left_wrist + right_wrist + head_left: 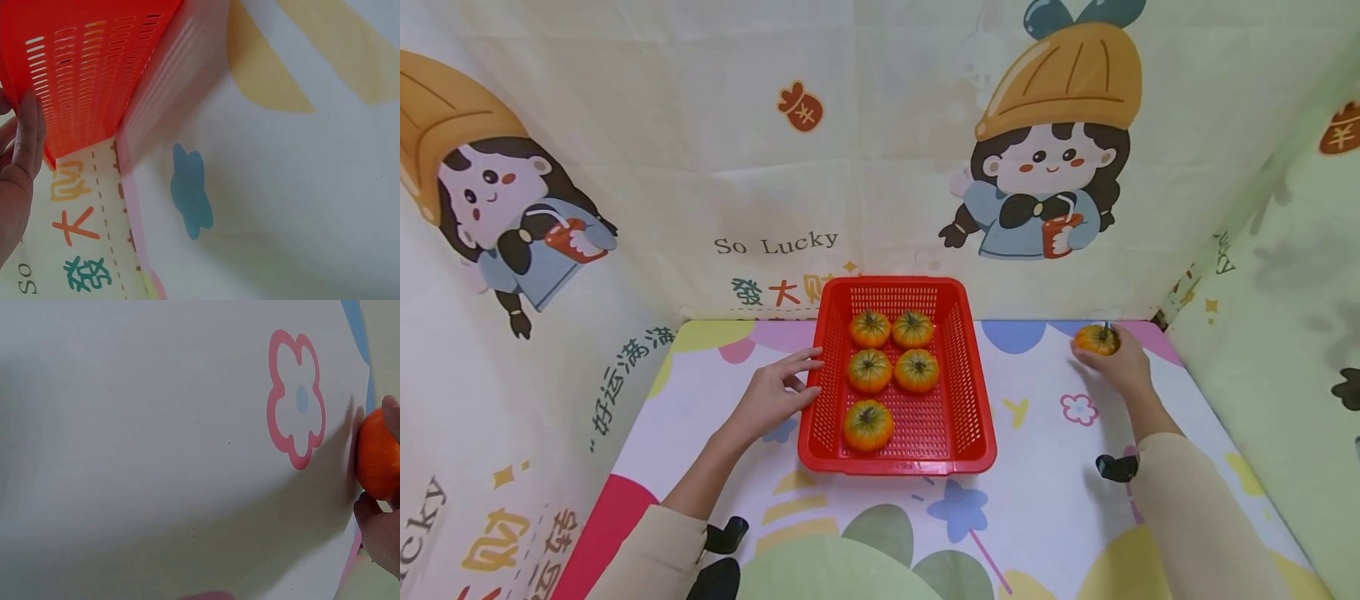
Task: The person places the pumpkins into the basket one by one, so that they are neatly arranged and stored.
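Observation:
In the head view a red plastic basket (898, 463) stands mid-table, with several small orange pumpkins (870, 371) inside: two rows of two and one at the near left. My left hand (773, 390) rests against the basket's left rim, its fingers nearly straight. The left wrist view shows those fingers (26, 134) lying along the rim by the slotted wall. Over at the far right of the table, my right hand (1122, 362) grips another small pumpkin (1093, 340) between thumb and fingers. That pumpkin (378, 456) sits close over the table in the right wrist view.
A printed cloth (1030, 450) covers the table. Patterned curtains (895, 167) rise behind it and along both sides. The basket's far end stands near the back curtain, and the right hand is near the back right corner.

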The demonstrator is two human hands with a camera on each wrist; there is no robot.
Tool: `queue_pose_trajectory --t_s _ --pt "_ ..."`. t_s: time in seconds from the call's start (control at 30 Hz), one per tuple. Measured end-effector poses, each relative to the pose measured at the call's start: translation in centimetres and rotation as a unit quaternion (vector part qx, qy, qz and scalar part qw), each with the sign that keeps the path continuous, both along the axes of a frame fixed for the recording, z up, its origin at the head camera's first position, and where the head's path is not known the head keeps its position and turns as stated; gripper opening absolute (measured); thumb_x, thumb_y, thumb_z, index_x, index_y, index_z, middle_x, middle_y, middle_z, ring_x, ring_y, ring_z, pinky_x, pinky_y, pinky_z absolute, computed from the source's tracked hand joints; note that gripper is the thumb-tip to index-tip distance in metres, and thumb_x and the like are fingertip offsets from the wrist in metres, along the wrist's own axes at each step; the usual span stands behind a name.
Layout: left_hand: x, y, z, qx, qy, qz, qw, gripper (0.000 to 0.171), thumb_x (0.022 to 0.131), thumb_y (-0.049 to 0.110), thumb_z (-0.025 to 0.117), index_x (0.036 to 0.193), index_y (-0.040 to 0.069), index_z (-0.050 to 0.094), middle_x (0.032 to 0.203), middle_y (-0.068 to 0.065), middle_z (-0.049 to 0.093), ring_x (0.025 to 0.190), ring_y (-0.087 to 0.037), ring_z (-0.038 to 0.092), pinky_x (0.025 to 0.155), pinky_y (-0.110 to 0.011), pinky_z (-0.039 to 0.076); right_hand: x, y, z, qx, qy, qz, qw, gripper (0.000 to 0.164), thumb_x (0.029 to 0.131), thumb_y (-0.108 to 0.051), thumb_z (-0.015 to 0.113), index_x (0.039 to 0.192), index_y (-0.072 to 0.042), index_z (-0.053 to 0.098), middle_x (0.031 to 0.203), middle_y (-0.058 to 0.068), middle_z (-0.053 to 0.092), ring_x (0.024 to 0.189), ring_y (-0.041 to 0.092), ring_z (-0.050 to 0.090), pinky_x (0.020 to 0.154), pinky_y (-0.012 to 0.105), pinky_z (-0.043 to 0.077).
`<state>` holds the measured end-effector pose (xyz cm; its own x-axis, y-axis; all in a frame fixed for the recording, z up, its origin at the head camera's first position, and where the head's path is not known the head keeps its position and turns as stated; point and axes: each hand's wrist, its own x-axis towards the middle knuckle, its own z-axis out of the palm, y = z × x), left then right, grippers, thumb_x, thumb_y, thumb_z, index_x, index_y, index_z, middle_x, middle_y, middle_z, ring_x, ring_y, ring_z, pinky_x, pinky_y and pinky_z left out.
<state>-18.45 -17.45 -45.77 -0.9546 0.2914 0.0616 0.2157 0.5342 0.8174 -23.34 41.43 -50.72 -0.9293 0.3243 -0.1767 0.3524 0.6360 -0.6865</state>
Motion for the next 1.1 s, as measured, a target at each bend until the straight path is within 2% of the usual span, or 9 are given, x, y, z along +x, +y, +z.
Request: queue_pose_trajectory --t_s 0.53,0.83,1.1 --pt "0.1 0.0 -0.2 0.001 0.006 0.002 1.0 0.045 0.091 0.011 0.077 0.135 0.005 0.068 0.153 -0.004 0.056 0.078 -0.016 0.069 0.067 -0.023 0.061 -0.2 0.2 0.2 0.016 -0.005 0.004 1.0 0.097 0.097 -0.042 0.07 0.162 0.003 0.013 0.158 0.037 0.027 0.14 0.056 0.031 0.113 0.069 0.037" --pt "0.0 0.0 -0.2 0.002 0.003 0.001 1.0 0.045 0.091 0.012 0.077 0.135 0.005 0.068 0.154 -0.004 0.056 0.078 -0.015 0.069 0.067 -0.024 0.061 0.0 0.1 0.6 0.037 0.001 0.044 0.998 0.1 0.094 -0.046 0.073 0.161 0.003 0.018 0.155 0.037 0.032 0.136 0.055 0.034 0.111 0.071 0.038" --pt "0.0 0.0 -0.2 0.002 0.008 -0.002 1.0 0.045 0.091 0.012 0.077 0.135 0.004 0.068 0.153 -0.003 0.056 0.078 -0.016 0.069 0.066 -0.024 0.061 0.4 -0.2 1.5 0.072 0.04 0.087 0.993 0.094 0.093 -0.039 0.076 0.158 0.007 0.025 0.152 0.04 0.036 0.133 0.056 0.037 0.111 0.073 0.035"
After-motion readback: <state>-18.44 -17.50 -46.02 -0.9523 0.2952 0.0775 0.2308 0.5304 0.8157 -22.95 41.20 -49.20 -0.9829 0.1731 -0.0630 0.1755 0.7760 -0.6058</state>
